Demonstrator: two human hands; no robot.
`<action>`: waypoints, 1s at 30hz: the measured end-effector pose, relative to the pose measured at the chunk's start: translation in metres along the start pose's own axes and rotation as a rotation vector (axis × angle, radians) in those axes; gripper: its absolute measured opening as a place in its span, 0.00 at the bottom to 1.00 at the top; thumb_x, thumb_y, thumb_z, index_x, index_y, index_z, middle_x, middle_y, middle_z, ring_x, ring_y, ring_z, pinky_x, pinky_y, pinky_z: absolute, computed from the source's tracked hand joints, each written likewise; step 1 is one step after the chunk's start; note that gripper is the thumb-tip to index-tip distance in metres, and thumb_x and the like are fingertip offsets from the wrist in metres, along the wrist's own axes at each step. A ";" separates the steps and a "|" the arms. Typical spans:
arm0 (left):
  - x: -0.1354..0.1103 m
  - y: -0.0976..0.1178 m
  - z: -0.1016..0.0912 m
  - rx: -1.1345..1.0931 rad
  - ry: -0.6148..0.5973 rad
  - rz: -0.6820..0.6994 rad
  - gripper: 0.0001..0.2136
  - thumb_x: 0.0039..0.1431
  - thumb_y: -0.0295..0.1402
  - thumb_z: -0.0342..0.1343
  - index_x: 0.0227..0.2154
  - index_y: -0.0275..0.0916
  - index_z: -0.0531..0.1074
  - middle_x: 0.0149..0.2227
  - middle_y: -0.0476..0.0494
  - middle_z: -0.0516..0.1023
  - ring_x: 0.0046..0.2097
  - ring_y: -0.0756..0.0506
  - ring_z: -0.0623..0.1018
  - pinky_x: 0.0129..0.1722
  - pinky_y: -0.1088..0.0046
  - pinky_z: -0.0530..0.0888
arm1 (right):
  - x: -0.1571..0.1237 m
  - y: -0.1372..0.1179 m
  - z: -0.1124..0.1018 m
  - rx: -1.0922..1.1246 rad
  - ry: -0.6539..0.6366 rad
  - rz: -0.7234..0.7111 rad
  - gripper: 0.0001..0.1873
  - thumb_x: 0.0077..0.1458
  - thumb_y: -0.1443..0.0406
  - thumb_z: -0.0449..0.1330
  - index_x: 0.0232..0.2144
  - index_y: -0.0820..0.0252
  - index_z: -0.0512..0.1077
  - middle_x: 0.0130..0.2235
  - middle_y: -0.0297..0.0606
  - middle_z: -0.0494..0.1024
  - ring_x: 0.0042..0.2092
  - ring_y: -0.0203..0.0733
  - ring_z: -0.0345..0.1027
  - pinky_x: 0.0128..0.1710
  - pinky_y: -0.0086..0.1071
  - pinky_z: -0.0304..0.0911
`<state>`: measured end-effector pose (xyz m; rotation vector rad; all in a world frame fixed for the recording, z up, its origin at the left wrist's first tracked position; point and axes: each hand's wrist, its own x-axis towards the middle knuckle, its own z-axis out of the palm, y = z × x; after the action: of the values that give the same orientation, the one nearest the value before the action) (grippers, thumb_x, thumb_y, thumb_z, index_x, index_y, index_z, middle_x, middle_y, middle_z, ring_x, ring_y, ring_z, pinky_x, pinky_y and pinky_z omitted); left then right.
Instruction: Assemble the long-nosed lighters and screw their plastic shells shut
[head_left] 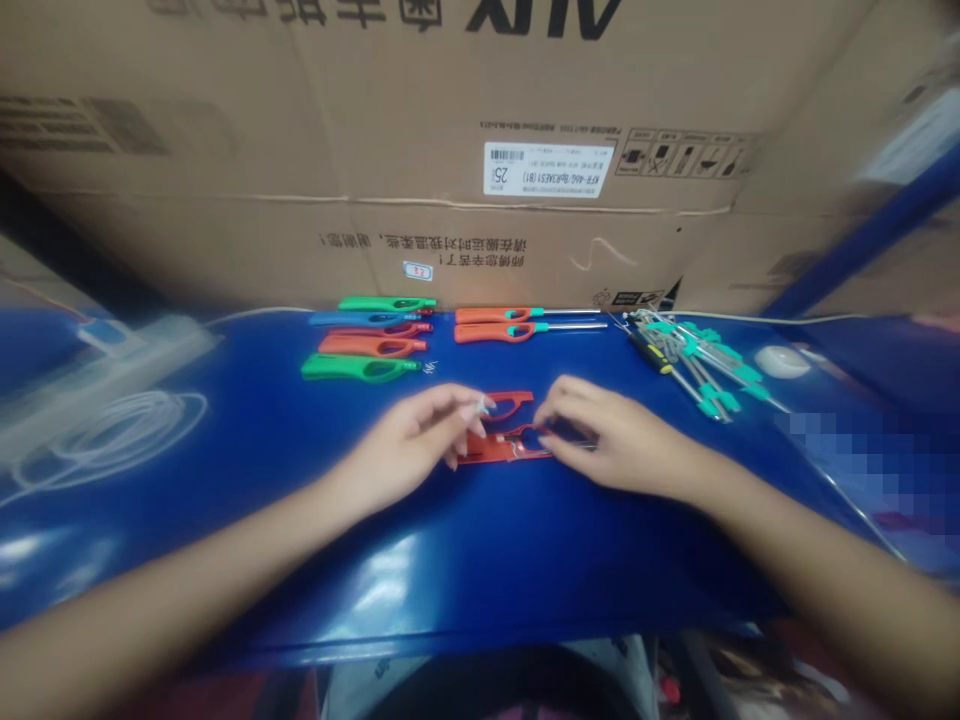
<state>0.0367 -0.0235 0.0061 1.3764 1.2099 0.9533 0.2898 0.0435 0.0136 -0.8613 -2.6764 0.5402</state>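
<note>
An opened orange-red utility lighter (487, 449) lies on the blue table, with small parts and a thin wire showing inside. Just behind it rests a loose orange casing half (514, 402). My left hand (420, 435) pinches a small whitish part (482, 407) over the lighter's handle end; its exact kind is too small to tell. My right hand (604, 430) is curled with thumb and fingers at the lighter's front end, by the trigger opening. Part of a metal rod shows behind that thumb, and the rest is hidden.
Green, blue and orange lighter bodies (367, 368) lie in a stack at back left. Two orange lighters with metal rods (499, 331) are behind my hands. Rods with teal fittings (701, 360) and a black-yellow screwdriver (651, 352) lie right. A cardboard box (375, 150) stands behind; white cable (142, 430) coils left.
</note>
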 end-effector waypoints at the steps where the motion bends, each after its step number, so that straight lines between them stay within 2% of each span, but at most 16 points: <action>1: 0.001 0.001 -0.001 -0.018 -0.015 -0.021 0.16 0.64 0.44 0.57 0.44 0.34 0.73 0.33 0.47 0.76 0.28 0.52 0.72 0.28 0.75 0.72 | 0.000 -0.005 0.005 -0.025 -0.036 -0.016 0.08 0.64 0.62 0.57 0.43 0.56 0.73 0.44 0.38 0.72 0.34 0.36 0.67 0.34 0.31 0.61; 5: 0.002 0.003 -0.001 -0.053 -0.071 -0.087 0.16 0.62 0.42 0.59 0.44 0.34 0.75 0.31 0.47 0.77 0.27 0.52 0.72 0.26 0.76 0.72 | -0.002 -0.004 0.014 -0.115 -0.094 -0.093 0.07 0.65 0.61 0.57 0.40 0.57 0.73 0.45 0.38 0.73 0.33 0.35 0.67 0.31 0.30 0.58; 8: 0.002 0.002 0.000 -0.044 -0.113 -0.103 0.15 0.62 0.41 0.60 0.45 0.35 0.76 0.30 0.48 0.77 0.27 0.52 0.73 0.27 0.76 0.73 | -0.002 0.001 0.012 -0.031 -0.094 -0.105 0.05 0.64 0.62 0.59 0.38 0.57 0.73 0.43 0.37 0.73 0.34 0.35 0.67 0.32 0.29 0.60; 11: 0.003 -0.001 0.000 -0.054 -0.157 -0.114 0.14 0.61 0.39 0.60 0.45 0.35 0.76 0.31 0.47 0.78 0.28 0.52 0.75 0.29 0.75 0.75 | -0.001 0.001 0.010 0.091 -0.033 -0.076 0.04 0.62 0.65 0.60 0.34 0.59 0.72 0.39 0.37 0.73 0.31 0.32 0.65 0.31 0.28 0.60; 14: 0.004 -0.004 0.000 -0.094 -0.195 -0.128 0.13 0.61 0.37 0.61 0.44 0.35 0.77 0.32 0.46 0.80 0.30 0.51 0.77 0.32 0.74 0.77 | 0.000 -0.002 0.010 0.290 0.002 0.083 0.05 0.60 0.63 0.61 0.32 0.59 0.70 0.28 0.31 0.71 0.24 0.30 0.61 0.26 0.26 0.59; 16: 0.004 -0.006 -0.001 -0.109 -0.216 -0.128 0.12 0.61 0.37 0.61 0.44 0.35 0.77 0.33 0.45 0.80 0.31 0.51 0.78 0.33 0.73 0.77 | 0.002 -0.005 0.012 0.497 -0.047 0.263 0.07 0.61 0.61 0.60 0.35 0.58 0.68 0.21 0.26 0.68 0.20 0.31 0.61 0.21 0.26 0.59; 18: 0.005 -0.008 -0.002 -0.113 -0.228 -0.122 0.12 0.61 0.37 0.62 0.44 0.35 0.77 0.33 0.45 0.80 0.30 0.51 0.78 0.32 0.73 0.78 | 0.003 -0.007 0.013 0.697 -0.092 0.388 0.10 0.60 0.59 0.61 0.37 0.58 0.67 0.18 0.24 0.68 0.18 0.32 0.63 0.19 0.25 0.61; 21: 0.006 -0.009 -0.003 -0.122 -0.243 -0.123 0.13 0.61 0.37 0.63 0.43 0.34 0.77 0.33 0.45 0.80 0.30 0.51 0.78 0.31 0.75 0.77 | 0.006 -0.007 0.015 0.840 -0.105 0.417 0.13 0.57 0.58 0.64 0.38 0.60 0.68 0.19 0.26 0.71 0.19 0.32 0.66 0.20 0.26 0.66; 26: 0.007 -0.009 -0.006 -0.164 -0.284 -0.138 0.14 0.60 0.39 0.64 0.43 0.34 0.76 0.33 0.44 0.81 0.29 0.52 0.78 0.30 0.76 0.76 | 0.007 -0.006 0.015 0.866 -0.147 0.414 0.16 0.56 0.55 0.64 0.37 0.61 0.69 0.18 0.25 0.69 0.17 0.31 0.63 0.17 0.25 0.64; 30: 0.008 -0.010 -0.006 -0.165 -0.278 -0.138 0.16 0.59 0.40 0.64 0.44 0.35 0.76 0.33 0.43 0.81 0.28 0.51 0.78 0.30 0.76 0.76 | 0.004 -0.005 0.014 0.678 -0.095 0.388 0.13 0.58 0.56 0.63 0.36 0.60 0.70 0.18 0.24 0.67 0.16 0.29 0.59 0.15 0.23 0.57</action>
<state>0.0305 -0.0151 -0.0028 1.2313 0.9803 0.7207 0.2789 0.0386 0.0039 -1.1375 -2.1377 1.4905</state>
